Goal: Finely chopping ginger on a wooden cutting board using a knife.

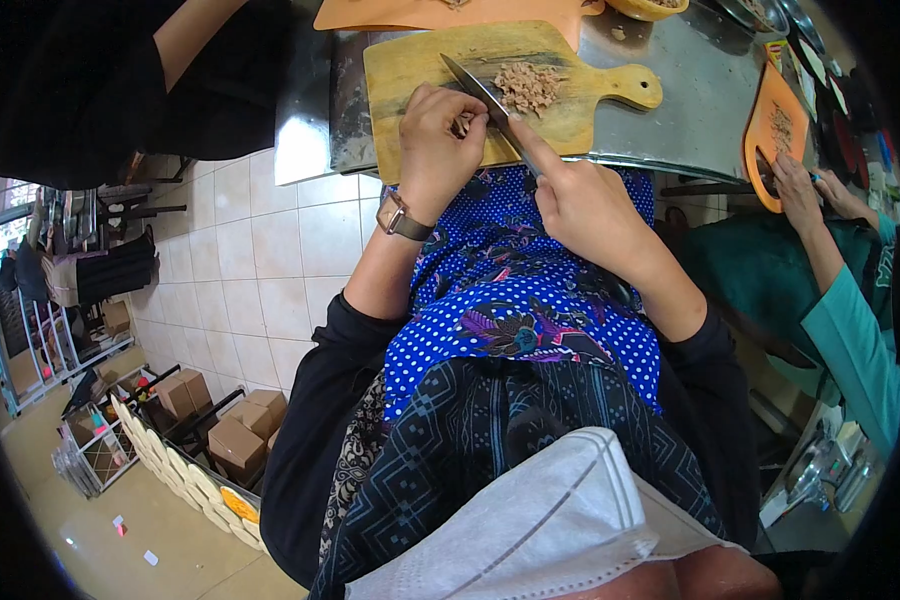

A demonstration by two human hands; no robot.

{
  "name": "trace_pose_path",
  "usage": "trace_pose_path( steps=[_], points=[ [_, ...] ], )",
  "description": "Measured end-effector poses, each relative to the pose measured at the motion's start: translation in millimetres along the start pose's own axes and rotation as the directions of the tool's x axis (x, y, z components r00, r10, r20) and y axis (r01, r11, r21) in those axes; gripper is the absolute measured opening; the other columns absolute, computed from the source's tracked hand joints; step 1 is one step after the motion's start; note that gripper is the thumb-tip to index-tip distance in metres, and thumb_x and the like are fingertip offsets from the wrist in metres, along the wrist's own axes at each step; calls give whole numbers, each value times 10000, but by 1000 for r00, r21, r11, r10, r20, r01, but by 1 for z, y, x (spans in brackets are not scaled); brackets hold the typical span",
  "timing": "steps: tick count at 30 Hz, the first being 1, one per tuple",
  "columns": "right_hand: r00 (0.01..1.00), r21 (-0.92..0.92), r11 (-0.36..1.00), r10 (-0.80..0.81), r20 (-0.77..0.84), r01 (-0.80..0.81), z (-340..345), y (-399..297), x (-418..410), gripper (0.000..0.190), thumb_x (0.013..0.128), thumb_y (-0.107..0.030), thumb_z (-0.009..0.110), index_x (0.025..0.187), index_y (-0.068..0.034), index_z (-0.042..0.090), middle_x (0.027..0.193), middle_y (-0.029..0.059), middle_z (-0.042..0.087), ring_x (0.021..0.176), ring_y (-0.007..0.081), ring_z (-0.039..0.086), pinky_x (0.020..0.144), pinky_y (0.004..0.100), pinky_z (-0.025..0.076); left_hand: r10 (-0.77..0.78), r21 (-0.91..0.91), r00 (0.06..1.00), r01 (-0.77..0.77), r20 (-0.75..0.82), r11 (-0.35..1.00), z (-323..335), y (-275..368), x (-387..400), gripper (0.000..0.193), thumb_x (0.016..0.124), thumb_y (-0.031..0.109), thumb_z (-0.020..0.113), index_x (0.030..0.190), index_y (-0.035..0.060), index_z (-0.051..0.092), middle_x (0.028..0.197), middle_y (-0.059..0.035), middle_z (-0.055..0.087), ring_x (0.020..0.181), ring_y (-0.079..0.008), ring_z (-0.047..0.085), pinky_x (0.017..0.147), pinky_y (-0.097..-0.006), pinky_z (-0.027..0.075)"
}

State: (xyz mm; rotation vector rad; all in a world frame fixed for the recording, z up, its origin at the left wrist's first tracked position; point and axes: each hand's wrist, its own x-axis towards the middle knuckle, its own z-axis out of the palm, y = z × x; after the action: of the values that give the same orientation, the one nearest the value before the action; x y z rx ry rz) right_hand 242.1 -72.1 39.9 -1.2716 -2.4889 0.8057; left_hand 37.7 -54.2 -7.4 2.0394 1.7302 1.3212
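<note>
A wooden cutting board (570, 135) with a handle lies at the table's near edge. My right hand (589, 210) grips a kitchen knife (480, 91), its index finger laid along the blade; the blade points up and left across the board. Just left of the blade, my left hand (442, 142), with a watch (396, 215) on its wrist, has its fingers curled around a small brownish piece of food (462, 124), mostly hidden by them. To the right of the blade sits a pile of finely chopped pinkish-brown food (527, 87).
An orange cutting board (390, 15) and a yellow bowl (647, 7) stand farther back on the metal table (637, 139). At the right a co-worker's hands hold another orange board (765, 161) with chopped food. Another person's arm (195, 37) is at the upper left.
</note>
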Motion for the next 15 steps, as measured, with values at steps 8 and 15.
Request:
trace_pose_path(
  steps=[8, 15],
  points=[
    [999, 43, 998, 49, -2, -49, -12, 15, -10, 746, 907, -37, 550, 1590, -218, 312, 631, 213, 588, 601, 394, 625, 654, 492, 495, -8, -32, 971, 16, 238, 999, -26, 9, 6, 269, 773, 93, 727, 1038, 53, 751, 1078, -124, 729, 1066, -301, 652, 957, -393, 513],
    [999, 48, 998, 43, 8, -43, -11, 13, -11, 745, 908, -39, 549, 1590, -220, 311, 660, 234, 605, 620, 398, 641, 662, 489, 505, 136, -55, 934, -124, 332, 991, -40, -18, 9, 323, 809, 116, 732, 1126, 54, 744, 1207, -131, 694, 1173, -318, 603, 1035, -416, 467]
  ],
)
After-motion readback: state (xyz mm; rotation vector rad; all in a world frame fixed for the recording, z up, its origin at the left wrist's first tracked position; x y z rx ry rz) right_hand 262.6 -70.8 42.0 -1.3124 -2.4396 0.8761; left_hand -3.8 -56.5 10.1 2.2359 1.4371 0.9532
